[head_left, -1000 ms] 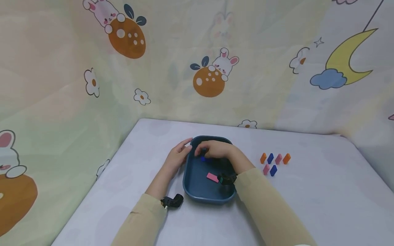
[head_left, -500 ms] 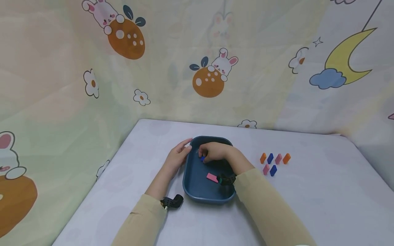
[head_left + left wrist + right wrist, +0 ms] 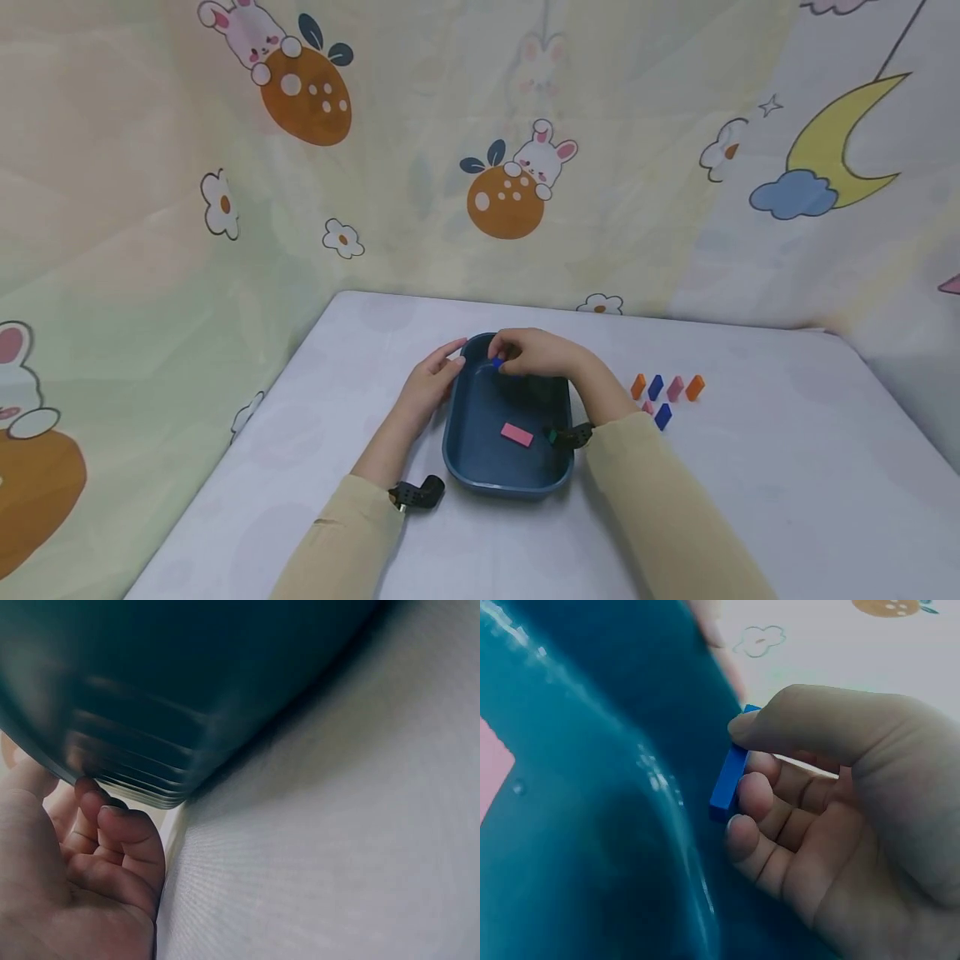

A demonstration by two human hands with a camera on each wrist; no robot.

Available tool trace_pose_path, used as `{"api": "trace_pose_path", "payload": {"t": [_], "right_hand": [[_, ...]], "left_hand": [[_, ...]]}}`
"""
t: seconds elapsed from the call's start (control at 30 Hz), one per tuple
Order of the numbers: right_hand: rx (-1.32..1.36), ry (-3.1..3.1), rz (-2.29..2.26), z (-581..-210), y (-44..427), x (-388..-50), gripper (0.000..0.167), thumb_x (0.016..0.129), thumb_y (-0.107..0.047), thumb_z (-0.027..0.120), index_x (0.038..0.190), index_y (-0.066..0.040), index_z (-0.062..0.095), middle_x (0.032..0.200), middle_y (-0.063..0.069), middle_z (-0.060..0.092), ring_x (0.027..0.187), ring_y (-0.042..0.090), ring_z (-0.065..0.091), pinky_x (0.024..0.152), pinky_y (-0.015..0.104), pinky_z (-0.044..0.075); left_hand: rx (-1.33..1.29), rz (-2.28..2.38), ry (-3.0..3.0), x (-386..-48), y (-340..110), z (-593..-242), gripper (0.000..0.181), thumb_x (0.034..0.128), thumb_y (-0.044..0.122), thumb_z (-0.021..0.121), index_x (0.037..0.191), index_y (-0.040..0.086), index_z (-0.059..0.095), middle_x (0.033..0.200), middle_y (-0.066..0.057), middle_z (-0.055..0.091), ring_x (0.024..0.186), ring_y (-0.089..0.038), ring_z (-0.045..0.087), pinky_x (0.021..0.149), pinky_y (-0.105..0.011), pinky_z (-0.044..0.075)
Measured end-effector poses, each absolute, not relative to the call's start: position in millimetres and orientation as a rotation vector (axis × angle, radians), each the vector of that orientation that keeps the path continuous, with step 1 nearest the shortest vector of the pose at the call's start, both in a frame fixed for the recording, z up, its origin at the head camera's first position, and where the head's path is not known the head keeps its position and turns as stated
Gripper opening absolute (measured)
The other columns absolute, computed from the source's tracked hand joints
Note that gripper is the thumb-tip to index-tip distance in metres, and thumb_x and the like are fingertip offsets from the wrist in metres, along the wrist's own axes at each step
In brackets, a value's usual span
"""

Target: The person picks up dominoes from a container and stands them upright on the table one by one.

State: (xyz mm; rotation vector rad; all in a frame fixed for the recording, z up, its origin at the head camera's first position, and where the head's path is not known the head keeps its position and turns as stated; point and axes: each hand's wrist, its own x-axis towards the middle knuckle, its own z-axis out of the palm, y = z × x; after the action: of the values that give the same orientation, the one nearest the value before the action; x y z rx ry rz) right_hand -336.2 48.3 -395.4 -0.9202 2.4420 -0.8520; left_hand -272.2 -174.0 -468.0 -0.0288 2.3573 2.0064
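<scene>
A blue block (image 3: 497,362) is pinched between the thumb and fingers of my right hand (image 3: 536,352), over the far left part of the dark blue tray (image 3: 480,467). In the right wrist view the slim blue block (image 3: 729,780) is tilted, with the thumb on one side and the fingertips on the other. A pink block (image 3: 517,434) lies flat on the tray's floor. My left hand (image 3: 429,385) holds the tray's left side near the far corner. Its curled fingers (image 3: 139,836) touch the outer wall in the left wrist view.
To the right of the tray, several small blocks stand on the white table (image 3: 750,483): orange (image 3: 695,387), pink (image 3: 675,388) and blue (image 3: 662,416) ones, in two rows. A patterned cloth (image 3: 405,150) hangs behind the table.
My right hand has taken the blue block in a pinch and moved it up and toward the tray's far end. The left hand and the pink block have stayed in place.
</scene>
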Motion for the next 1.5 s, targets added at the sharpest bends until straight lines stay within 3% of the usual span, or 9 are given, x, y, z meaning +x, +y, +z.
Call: {"api": "trace_pose_path", "payload": {"t": [0.3, 0.63, 0.87, 1.2, 1.3, 1.43, 1.5], "right_hand": [[-0.93, 2.405, -1.022, -391.3, 63.5, -333.5, 0.026, 0.095, -0.018, 0.061, 0.121, -0.014, 0.059, 0.105, 0.004, 0.061, 0.084, 0.023, 0.061, 0.078, 0.038, 0.055], [-0.831, 2.436, -1.206, -378.5, 84.6, -324.0, 0.028, 0.095, -0.019, 0.063, 0.122, -0.012, 0.059, 0.111, 0.007, 0.058, 0.088, 0.027, 0.059, 0.077, 0.04, 0.054], [-0.811, 2.48, -1.256, -375.7, 107.4, -314.1, 0.028, 0.095, -0.019, 0.064, 0.122, -0.01, 0.059, 0.106, 0.008, 0.057, 0.087, 0.026, 0.057, 0.072, 0.036, 0.05], [-0.736, 2.579, -1.229, -374.3, 150.5, -293.5, 0.026, 0.094, -0.019, 0.066, 0.119, -0.02, 0.058, 0.097, 0.007, 0.061, 0.084, 0.025, 0.059, 0.073, 0.035, 0.047], [-0.71, 2.609, -1.218, -376.0, 166.0, -287.4, 0.025, 0.095, -0.021, 0.066, 0.118, -0.023, 0.057, 0.092, 0.008, 0.061, 0.08, 0.025, 0.057, 0.063, 0.033, 0.047], [-0.662, 2.622, -1.218, -379.5, 186.2, -280.3, 0.027, 0.095, -0.021, 0.065, 0.119, -0.021, 0.054, 0.089, 0.012, 0.059, 0.072, 0.035, 0.056, 0.054, 0.034, 0.049], [-0.64, 2.64, -1.21, -381.3, 195.7, -277.0, 0.028, 0.095, -0.021, 0.065, 0.12, -0.02, 0.053, 0.087, 0.014, 0.059, 0.071, 0.037, 0.057, 0.058, 0.035, 0.052]], "left_hand": [[-0.041, 2.001, 2.361, -272.6, -176.3, -470.6, 0.038, 0.0926, 0.053, 0.062, 0.13, 0.047, 0.058, 0.089, -0.006, 0.056, 0.076, -0.022, 0.053, 0.065, -0.029, 0.045], [-0.047, 2.002, 2.391, -271.6, -175.6, -469.7, 0.036, 0.0942, 0.049, 0.061, 0.13, 0.047, 0.058, 0.087, -0.006, 0.055, 0.073, -0.022, 0.05, 0.063, -0.028, 0.043], [-0.053, 1.982, 2.408, -271.9, -174.2, -470.3, 0.035, 0.0944, 0.049, 0.061, 0.129, 0.048, 0.058, 0.087, -0.007, 0.055, 0.074, -0.022, 0.05, 0.063, -0.027, 0.043], [-0.064, 1.982, 2.398, -270.3, -171.6, -465.8, 0.037, 0.0942, 0.05, 0.061, 0.131, 0.046, 0.058, 0.086, -0.006, 0.054, 0.074, -0.022, 0.05, 0.063, -0.028, 0.043], [-0.069, 1.984, 2.402, -270.9, -171.3, -465.7, 0.036, 0.0941, 0.049, 0.061, 0.13, 0.046, 0.058, 0.085, -0.006, 0.054, 0.072, -0.022, 0.05, 0.063, -0.027, 0.043], [-0.052, 1.998, 2.402, -272.8, -172.1, -467.9, 0.037, 0.0941, 0.047, 0.062, 0.131, 0.044, 0.058, 0.084, -0.005, 0.054, 0.069, -0.02, 0.048, 0.06, -0.026, 0.042], [-0.036, 2.0, 2.404, -273.4, -172.7, -468.8, 0.038, 0.0941, 0.047, 0.063, 0.131, 0.044, 0.058, 0.084, -0.004, 0.055, 0.067, -0.019, 0.047, 0.058, -0.026, 0.041]]}}
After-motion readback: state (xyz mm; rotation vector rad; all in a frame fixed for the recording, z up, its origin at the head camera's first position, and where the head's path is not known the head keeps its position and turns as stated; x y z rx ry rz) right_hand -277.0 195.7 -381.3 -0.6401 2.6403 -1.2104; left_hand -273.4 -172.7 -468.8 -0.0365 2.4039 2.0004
